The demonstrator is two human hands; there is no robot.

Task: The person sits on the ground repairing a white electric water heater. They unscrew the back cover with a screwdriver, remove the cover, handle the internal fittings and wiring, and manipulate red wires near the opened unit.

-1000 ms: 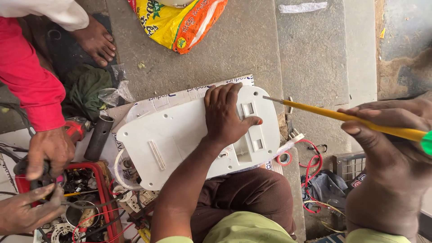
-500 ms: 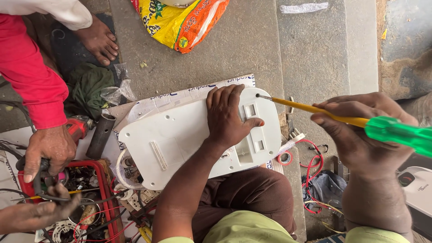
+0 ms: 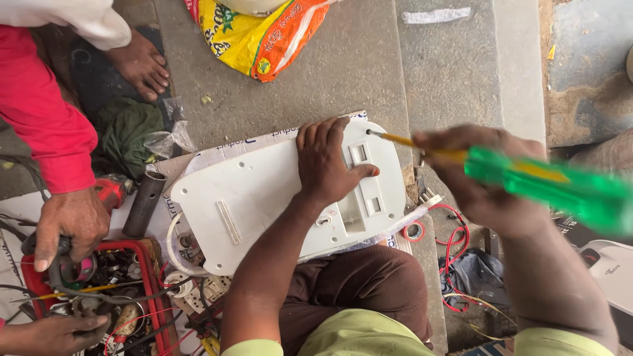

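White appliance casing [image 3: 264, 198] on the lap, left hand [image 3: 326, 161] flat on it, open; right hand [image 3: 484, 181] closed on green-handled screwdriver [image 3: 527, 178], tip at casing's edge; red crate [image 3: 142, 264] holds wires, parts.

Even daylight, soft shadows, green handle [image 3: 560, 188] motion-blurred.

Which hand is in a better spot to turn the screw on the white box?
The right hand, probably. It holds the screwdriver, whose tip sits at the white box's top edge. The left hand lies flat on the box, steadying it.
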